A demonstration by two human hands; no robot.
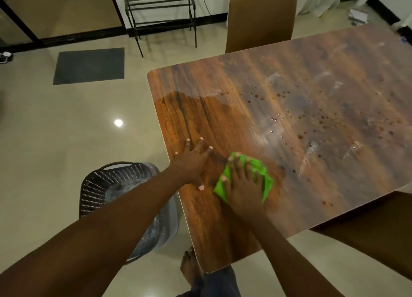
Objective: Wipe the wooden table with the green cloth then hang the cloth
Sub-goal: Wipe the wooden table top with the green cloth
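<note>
The wooden table (pixel 289 109) fills the right half of the view, its near left part darker and wet-looking, the rest dusty with smears and dark droplets. A bunched green cloth (pixel 265 180) lies on the table near the left edge. My right hand (pixel 243 185) presses flat on top of the cloth with fingers spread. My left hand (pixel 194 160) rests flat on the bare wood just left of the cloth, fingers straight and spread.
A brown chair (pixel 260 18) stands at the table's far side, another brown chair (pixel 367 229) at the near right. A black perforated basket (pixel 104 185) sits on the floor left of the table. A black metal rack (pixel 160 13) stands by the wall, a grey mat (pixel 89 66) before it.
</note>
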